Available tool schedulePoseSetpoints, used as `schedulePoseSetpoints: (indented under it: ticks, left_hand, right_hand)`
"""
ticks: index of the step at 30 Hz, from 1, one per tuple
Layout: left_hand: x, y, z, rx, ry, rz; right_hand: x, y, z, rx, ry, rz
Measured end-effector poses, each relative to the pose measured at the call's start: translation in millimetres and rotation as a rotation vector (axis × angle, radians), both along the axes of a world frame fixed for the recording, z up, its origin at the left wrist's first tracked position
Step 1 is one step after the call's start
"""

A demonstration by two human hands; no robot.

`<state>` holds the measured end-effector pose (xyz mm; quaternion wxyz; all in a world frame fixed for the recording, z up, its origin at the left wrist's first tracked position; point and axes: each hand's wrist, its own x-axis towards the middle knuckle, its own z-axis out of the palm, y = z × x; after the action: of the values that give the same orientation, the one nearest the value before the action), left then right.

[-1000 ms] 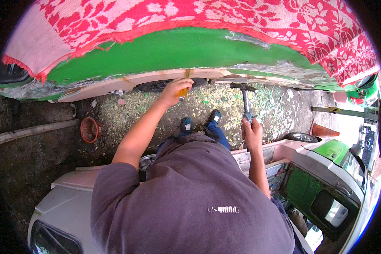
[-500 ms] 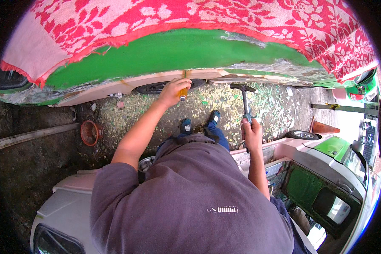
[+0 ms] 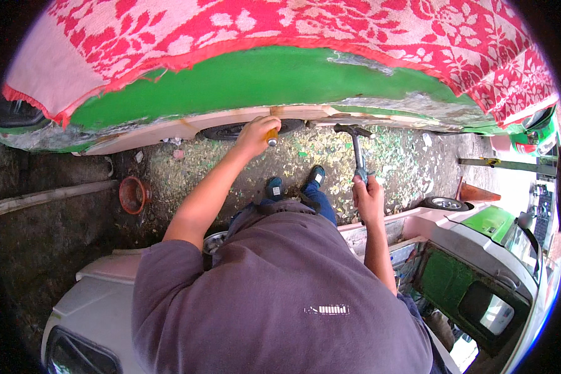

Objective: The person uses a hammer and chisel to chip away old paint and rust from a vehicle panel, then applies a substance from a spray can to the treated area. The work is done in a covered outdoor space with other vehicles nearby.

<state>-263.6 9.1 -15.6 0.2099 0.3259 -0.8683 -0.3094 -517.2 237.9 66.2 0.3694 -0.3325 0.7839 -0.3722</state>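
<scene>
My left hand (image 3: 254,135) is closed around the amber handle of a screwdriver (image 3: 272,138), close to the lower edge of the green car body (image 3: 218,81). The handle's butt end points back toward me; the fingers and the car's edge mostly hide the shaft. In my right hand (image 3: 371,194) is a hammer (image 3: 357,153), gripped by its handle, with its dark head raised away from me, right of the screwdriver and apart from it. Worn, bare patches show along the car's lower side, above a pale pink strip (image 3: 168,128).
A red patterned cloth (image 3: 280,25) covers the car's upper part. Paint flakes litter the ground (image 3: 230,171) around my feet. An orange bucket (image 3: 133,195) lies at left, near a long pale strip (image 3: 50,199). Behind me stands another vehicle (image 3: 103,305). An orange cone (image 3: 480,192) lies at right.
The hammer's head has shifted slightly left and a little nearer me. My left hand has stayed at nearly the same spot, with the screwdriver's handle tilted slightly differently.
</scene>
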Motion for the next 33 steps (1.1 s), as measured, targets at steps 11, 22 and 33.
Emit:
schedulePoseSetpoints:
  ticks: [11, 22, 33]
  left_hand:
    - [-62.8, 7.1, -0.2, -0.226, -0.103, -0.267]
    - [-132.1, -5.2, -21.0, 0.017, -0.242, -0.575]
    - [-153.2, -10.5, -52.1, -0.169, -0.327, -0.485]
  right_hand:
    - [-9.8, 2.1, -23.5, -0.003, -0.045, -0.017]
    - [-29.0, 25.7, -49.1, -0.029, -0.236, -0.182]
    - [-46.5, 35.3, -76.0, 0.006, -0.294, -0.267]
